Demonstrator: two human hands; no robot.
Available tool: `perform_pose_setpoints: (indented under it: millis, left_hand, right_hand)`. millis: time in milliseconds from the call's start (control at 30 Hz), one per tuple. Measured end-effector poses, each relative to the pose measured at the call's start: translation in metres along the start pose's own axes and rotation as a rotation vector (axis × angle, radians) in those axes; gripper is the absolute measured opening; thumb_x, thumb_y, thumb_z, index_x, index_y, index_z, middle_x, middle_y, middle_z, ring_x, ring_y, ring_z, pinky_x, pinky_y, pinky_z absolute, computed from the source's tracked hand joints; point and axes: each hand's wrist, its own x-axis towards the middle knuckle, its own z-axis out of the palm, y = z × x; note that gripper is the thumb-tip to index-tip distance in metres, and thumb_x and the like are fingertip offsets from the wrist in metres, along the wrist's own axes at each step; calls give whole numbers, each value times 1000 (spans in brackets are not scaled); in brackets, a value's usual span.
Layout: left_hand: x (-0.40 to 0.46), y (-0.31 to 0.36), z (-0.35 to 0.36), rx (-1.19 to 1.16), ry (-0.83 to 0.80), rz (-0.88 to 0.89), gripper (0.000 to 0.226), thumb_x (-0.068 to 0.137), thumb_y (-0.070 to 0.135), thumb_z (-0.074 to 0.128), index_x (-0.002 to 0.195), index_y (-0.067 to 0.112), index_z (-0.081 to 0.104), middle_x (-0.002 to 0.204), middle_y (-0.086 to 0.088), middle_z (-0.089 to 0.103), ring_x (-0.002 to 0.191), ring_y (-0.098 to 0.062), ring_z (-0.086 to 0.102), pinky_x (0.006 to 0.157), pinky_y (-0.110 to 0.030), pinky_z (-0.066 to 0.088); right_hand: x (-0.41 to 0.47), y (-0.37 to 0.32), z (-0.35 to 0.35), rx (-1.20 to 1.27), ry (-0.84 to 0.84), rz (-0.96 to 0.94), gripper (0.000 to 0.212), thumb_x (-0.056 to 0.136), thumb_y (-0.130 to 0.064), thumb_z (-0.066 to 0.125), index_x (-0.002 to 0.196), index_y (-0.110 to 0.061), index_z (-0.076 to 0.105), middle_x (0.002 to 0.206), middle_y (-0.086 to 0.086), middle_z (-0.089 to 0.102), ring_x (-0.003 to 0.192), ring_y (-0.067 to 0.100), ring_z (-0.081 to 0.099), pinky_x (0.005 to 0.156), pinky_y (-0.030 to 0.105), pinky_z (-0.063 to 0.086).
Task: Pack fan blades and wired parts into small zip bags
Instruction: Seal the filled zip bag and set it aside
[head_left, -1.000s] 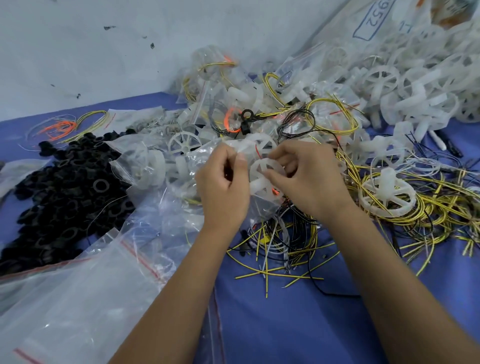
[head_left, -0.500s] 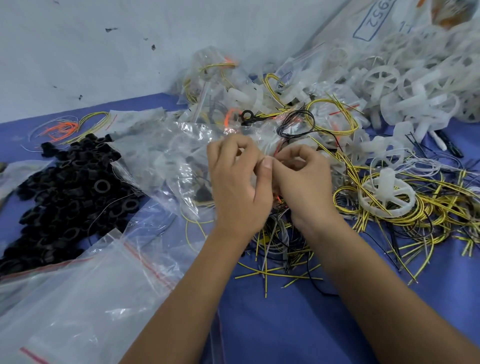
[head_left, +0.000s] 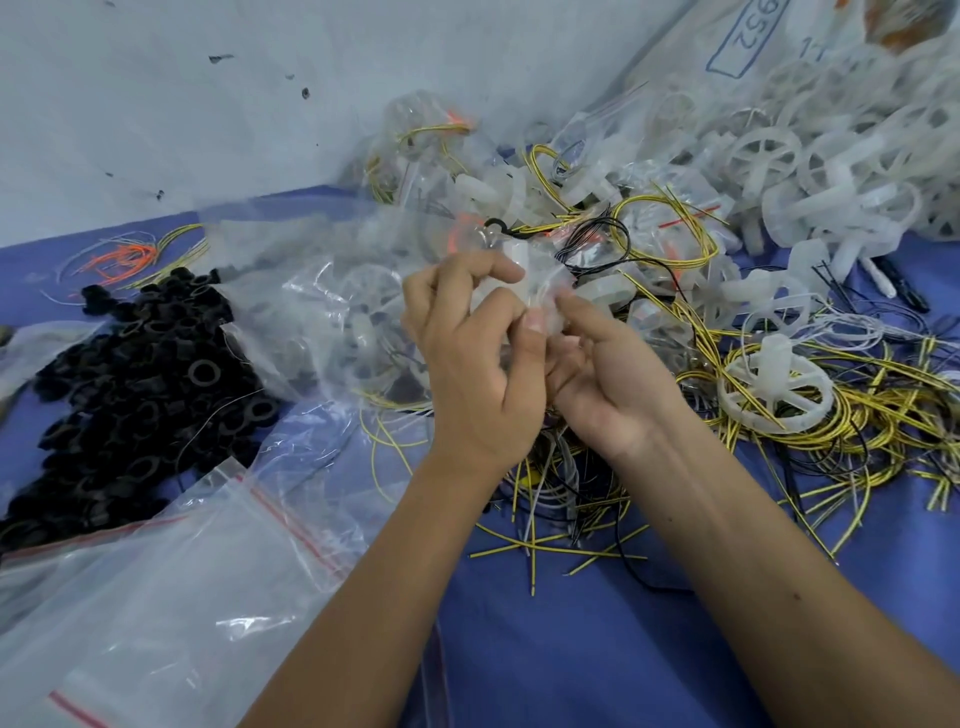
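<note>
— Small zip bag (head_left: 530, 280), that's what both hands have, up over the middle of the surface (head_left: 597, 649). There's a white fan blade (head_left: 605, 291) showing at its right edge, just past the fingertips.

— Which hand is doing what?

— The left hand (head_left: 478, 364) has its fingers curled round the bag, thumb and forefinger pinching the clear plastic. The right hand (head_left: 608, 379) is turned palm up, its fingers pinching the same bag from the right. The two hands touch at the thumbs.

— Is the blade inside the bag?

— Hard to say from here; the plastic is crumpled and blurred, so it may be in or just behind.

— What's around them?

— Under the wrists, a tangle of yellow wires (head_left: 571, 530) with some black ones, spread to the right. A loose fan blade wheel (head_left: 774, 389) lies on those wires, near the right hand. Far right, against the wall, a heap of white fan blades (head_left: 831, 171). To the left, a pile of black rings (head_left: 140, 374), partly lying on a big clear bag with a red zip line (head_left: 171, 597). More filled small bags (head_left: 431, 156) are stacked behind the hands, and a bunch of orange wires (head_left: 124, 257) lies at far left.
</note>
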Motion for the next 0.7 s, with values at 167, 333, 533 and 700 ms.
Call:
perform_pose_setpoints:
  millis: [167,333,533,700]
  left_hand:
    - [2,4,-2,25,-3,-33,29,92,19,55,68,7,62,114,-4,63,105,-27,44,92,-45,38]
    - [13,8,-7,7,13,-29,31,96,21,51,70,6,61,111,-3,63,105,-26,47,91,-49,39]
    - [22,9,-9,-7,48,-48,23,94,9,58,73,2,61,103,-7,64,100,-26,49,88,-39,42]
    - [27,8,-14,18,142,-64,26,96,8,60,70,3,57,96,-7,63,94,-26,51,86,-36,41]
  right_hand:
    - [-2,1,-3,-56,-207,36,37,94,-12,55,130,-6,50,112,18,55,114,26,49,107,36,42]
    - [-2,2,-5,-580,-234,-183,35,102,4,48,136,6,55,112,17,68,101,22,64,83,32,53]
    - [-10,10,0,-745,-435,-283,30,102,4,41,116,-4,66,98,2,74,96,8,66,86,16,49]
    - [-5,3,-6,-625,-278,-451,31,101,5,37,119,8,63,111,25,67,100,32,65,87,34,54]
